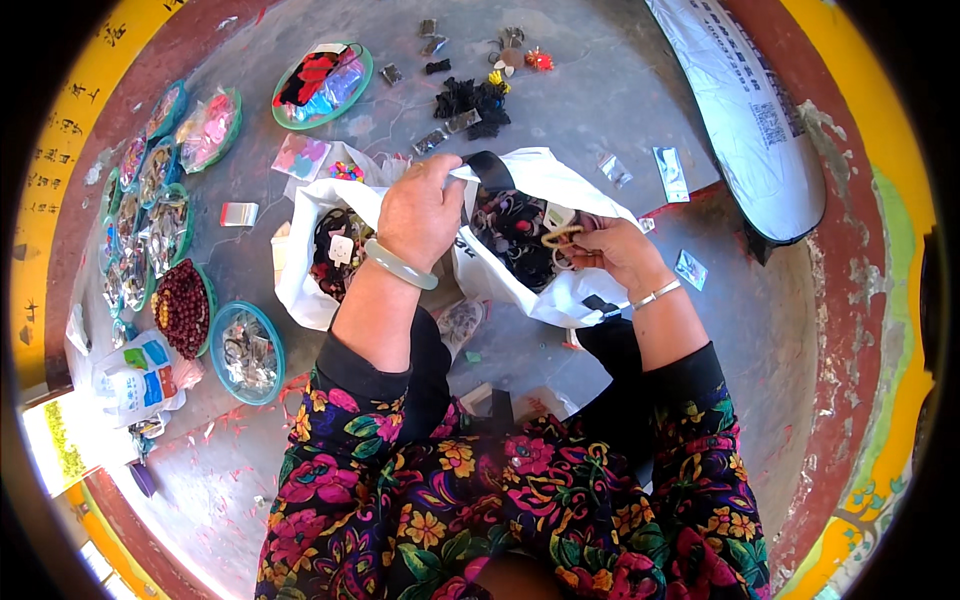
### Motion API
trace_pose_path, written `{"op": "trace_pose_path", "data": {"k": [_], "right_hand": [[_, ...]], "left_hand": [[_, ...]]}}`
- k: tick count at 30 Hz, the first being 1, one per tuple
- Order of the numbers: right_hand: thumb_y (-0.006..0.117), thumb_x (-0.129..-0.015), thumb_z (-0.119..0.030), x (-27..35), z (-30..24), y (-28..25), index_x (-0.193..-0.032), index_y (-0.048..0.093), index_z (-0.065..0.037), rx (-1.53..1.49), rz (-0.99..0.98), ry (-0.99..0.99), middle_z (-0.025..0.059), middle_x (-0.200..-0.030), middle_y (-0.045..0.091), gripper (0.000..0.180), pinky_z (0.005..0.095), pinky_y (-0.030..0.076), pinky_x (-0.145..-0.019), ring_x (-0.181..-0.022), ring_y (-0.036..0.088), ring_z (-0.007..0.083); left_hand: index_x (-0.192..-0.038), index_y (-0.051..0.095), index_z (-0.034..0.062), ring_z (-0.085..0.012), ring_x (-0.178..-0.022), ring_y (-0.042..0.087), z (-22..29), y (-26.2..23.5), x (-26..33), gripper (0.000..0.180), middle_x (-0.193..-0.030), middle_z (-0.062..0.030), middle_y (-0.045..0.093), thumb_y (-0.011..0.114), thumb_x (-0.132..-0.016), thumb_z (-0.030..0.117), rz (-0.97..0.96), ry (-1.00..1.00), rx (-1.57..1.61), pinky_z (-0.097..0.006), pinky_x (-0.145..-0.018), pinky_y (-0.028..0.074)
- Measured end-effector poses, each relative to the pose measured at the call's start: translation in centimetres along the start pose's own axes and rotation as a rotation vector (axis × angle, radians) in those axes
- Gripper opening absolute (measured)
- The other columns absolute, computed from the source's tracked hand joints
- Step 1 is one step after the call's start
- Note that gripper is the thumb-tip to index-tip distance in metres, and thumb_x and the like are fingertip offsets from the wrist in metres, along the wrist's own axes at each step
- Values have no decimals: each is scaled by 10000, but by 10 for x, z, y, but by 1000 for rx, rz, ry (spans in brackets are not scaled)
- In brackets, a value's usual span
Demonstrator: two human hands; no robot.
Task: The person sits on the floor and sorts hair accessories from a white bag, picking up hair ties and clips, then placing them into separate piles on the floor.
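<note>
Right hand (622, 252) pinches a tan hair tie (555, 235) jutting leftward over the open white bag (565, 185), whose left edge the left hand (420, 212) seemingly grips.

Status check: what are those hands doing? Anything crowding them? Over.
Left hand grips edge of open white bag near black strap. Right hand pinches tan loop at bag's mouth. Second white bag alongside, partly behind left forearm.
</note>
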State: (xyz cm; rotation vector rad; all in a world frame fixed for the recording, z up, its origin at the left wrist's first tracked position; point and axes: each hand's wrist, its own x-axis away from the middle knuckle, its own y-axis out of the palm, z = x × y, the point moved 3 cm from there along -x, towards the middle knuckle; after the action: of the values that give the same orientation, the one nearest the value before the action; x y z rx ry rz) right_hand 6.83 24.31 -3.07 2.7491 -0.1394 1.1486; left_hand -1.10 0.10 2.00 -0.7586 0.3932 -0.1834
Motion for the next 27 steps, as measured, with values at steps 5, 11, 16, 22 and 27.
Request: {"op": "trace_pose_path", "data": {"k": [5, 11, 16, 22, 27], "right_hand": [[477, -696, 107, -14, 7, -8, -1017, 651, -26, 180, -100, -133, 76, -867, 635, 389, 235, 465, -667, -765, 586, 146], [437, -647, 147, -10, -7, -3, -943, 666, 12, 656, -51, -69, 93, -939, 644, 398, 252, 460, -781, -896, 579, 174], [428, -676, 111, -13, -7, -7, -940, 672, -10, 620, -15, -77, 92, -941, 653, 380, 264, 457, -813, -902, 589, 188], [403, -744, 52, -13, -11, -9, -948, 669, -30, 854, 57, -220, 91, -951, 661, 345, 268, 454, -828, -929, 606, 174], [451, -769, -5, -20, -6, -12, -939, 669, -61, 1067, 54, -308, 103, -962, 662, 282, 282, 465, -809, -921, 619, 193]], "left_hand": [[-959, 604, 37, -328, -757, 602, 0, 1, 0, 202, -844, -172, 623, 615, -766, 96, 78, 54, 5, -364, -677, 472], [-964, 608, 42, -308, -735, 604, 0, 1, 0, 206, -830, -164, 622, 610, -764, 91, 67, 31, -4, -360, -663, 469], [-964, 609, 37, -297, -712, 603, 1, 1, 0, 207, -829, -160, 623, 606, -763, 88, 56, 39, 3, -356, -651, 466], [-1026, 589, 51, -343, -820, 585, 12, -8, 2, 283, -900, -162, 609, 600, -751, 114, 0, -116, -55, -396, -726, 470], [-1060, 579, 36, -326, -977, 536, 60, -18, 24, 428, -1021, -149, 576, 681, -644, 60, -99, 454, 49, -383, -818, 452]]}}
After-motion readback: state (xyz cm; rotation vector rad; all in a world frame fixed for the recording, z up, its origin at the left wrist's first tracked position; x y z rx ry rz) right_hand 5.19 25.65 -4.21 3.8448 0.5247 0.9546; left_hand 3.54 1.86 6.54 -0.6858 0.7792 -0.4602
